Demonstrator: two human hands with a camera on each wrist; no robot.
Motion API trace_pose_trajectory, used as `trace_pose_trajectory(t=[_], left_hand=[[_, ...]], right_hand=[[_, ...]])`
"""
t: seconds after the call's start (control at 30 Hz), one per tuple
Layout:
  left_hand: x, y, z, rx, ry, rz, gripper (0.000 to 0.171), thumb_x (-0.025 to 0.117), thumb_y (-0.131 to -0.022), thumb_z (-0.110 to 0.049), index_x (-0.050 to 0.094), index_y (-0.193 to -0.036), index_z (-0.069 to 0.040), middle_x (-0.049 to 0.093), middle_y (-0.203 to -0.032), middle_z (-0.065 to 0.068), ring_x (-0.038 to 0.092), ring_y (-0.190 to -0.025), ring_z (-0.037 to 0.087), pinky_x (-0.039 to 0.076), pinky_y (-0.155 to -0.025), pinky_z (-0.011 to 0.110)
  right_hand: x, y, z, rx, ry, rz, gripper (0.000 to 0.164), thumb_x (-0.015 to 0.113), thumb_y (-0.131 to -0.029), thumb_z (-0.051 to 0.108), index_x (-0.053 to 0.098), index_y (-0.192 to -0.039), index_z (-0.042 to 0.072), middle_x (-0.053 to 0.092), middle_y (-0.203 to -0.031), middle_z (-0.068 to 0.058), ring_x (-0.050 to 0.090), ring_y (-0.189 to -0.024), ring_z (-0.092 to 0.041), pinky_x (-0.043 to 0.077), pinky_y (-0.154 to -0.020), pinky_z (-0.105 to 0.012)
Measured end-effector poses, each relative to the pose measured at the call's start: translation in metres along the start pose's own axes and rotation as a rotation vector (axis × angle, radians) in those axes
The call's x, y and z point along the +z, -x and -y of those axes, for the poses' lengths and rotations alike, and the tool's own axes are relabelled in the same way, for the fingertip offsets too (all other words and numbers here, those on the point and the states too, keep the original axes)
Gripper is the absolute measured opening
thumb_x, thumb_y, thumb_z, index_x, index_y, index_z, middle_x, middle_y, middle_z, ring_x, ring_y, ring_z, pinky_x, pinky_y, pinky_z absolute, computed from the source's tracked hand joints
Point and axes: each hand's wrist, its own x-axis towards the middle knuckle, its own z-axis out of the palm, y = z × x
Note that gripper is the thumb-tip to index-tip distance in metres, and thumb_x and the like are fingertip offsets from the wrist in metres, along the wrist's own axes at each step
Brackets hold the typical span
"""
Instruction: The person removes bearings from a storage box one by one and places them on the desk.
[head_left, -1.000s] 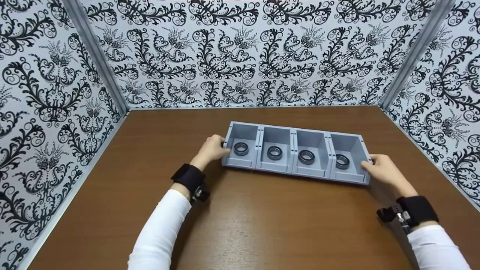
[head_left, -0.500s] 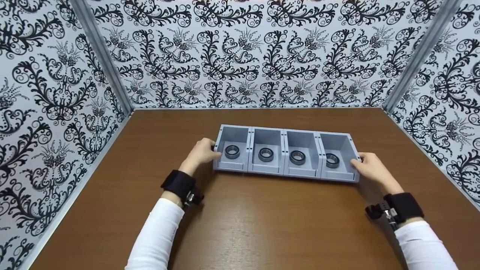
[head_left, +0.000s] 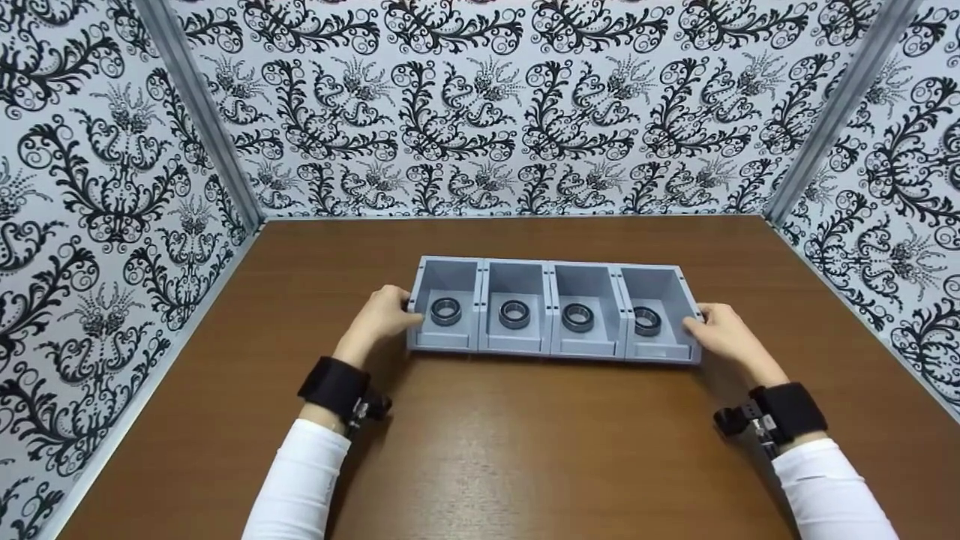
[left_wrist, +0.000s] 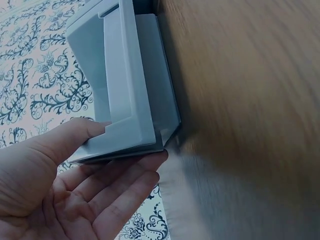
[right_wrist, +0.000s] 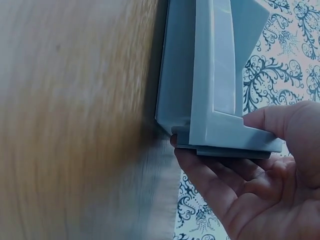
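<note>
A grey row of joined open-front bins spans the space between my two hands in the head view. Every compartment holds one dark bearing, such as the leftmost bearing and the rightmost bearing. My left hand grips the left end wall, thumb inside and fingers under the outer side, as the left wrist view shows. At the opposite end my right hand pinches the right wall the same way; in the right wrist view its fingers lie along the outside.
The brown wooden table extends in front of and around the bins. Patterned black-and-white panels enclose it at the back and both sides, joined by grey corner posts. Black straps with small cameras sit on both wrists.
Both hands have carried the row of bins to the left and slightly toward me. Its right end has swung round, so the row now lies nearly parallel to the back panel.
</note>
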Motion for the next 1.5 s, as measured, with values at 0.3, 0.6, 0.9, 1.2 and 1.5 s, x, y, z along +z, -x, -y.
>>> trace_pose_trajectory(t=[0.3, 0.6, 0.9, 1.2, 1.5], left_hand=[[-0.007, 0.014, 0.005, -0.005, -0.002, 0.004, 0.014, 0.07, -0.083, -0.007, 0.061, -0.073, -0.005, 0.047, -0.065, -0.003, 0.042, -0.061, 0.014, 0.034, -0.059, 0.028], [-0.015, 0.026, 0.012, -0.02, -0.002, -0.001, 0.012, 0.069, -0.08, -0.006, 0.06, -0.072, -0.005, 0.045, -0.065, -0.003, 0.04, -0.061, 0.014, 0.033, -0.059, 0.029], [-0.02, 0.03, 0.019, -0.024, -0.001, 0.002, 0.006, 0.07, -0.079, -0.005, 0.069, -0.079, 0.001, 0.051, -0.067, -0.003, 0.044, -0.063, 0.016, 0.036, -0.06, 0.028], [-0.027, 0.036, 0.02, -0.037, -0.013, 0.015, 0.008, 0.071, -0.082, -0.007, 0.068, -0.08, 0.0, 0.051, -0.068, -0.001, 0.044, -0.062, 0.016, 0.037, -0.061, 0.029], [-0.022, 0.029, 0.042, 0.007, 0.033, 0.014, 0.011, 0.072, -0.08, -0.014, 0.068, -0.079, -0.004, 0.054, -0.068, -0.001, 0.046, -0.062, 0.017, 0.039, -0.061, 0.031]], right_hand=[[0.008, -0.002, 0.009, 0.011, -0.013, 0.021, 0.04, 0.053, -0.096, 0.002, 0.057, -0.125, -0.025, 0.034, -0.055, 0.01, 0.03, -0.048, -0.002, 0.027, -0.047, -0.021], [0.016, -0.004, 0.014, -0.005, -0.016, 0.029, 0.04, 0.054, -0.096, 0.004, 0.059, -0.125, -0.023, 0.031, -0.054, 0.012, 0.026, -0.047, -0.001, 0.025, -0.047, -0.021], [0.023, -0.004, 0.02, -0.02, -0.008, 0.017, 0.038, 0.055, -0.095, 0.003, 0.061, -0.123, -0.022, 0.039, -0.055, 0.01, 0.031, -0.048, -0.002, 0.026, -0.048, -0.021], [0.028, -0.004, 0.027, -0.048, -0.026, 0.012, 0.034, 0.055, -0.094, 0.001, 0.064, -0.118, -0.021, 0.068, -0.077, -0.009, 0.051, -0.057, -0.006, 0.039, -0.055, -0.021], [0.031, -0.005, 0.025, -0.048, -0.03, -0.003, 0.033, 0.056, -0.094, 0.002, 0.064, -0.116, -0.021, 0.048, -0.062, 0.006, 0.036, -0.048, -0.001, 0.028, -0.05, -0.022]])
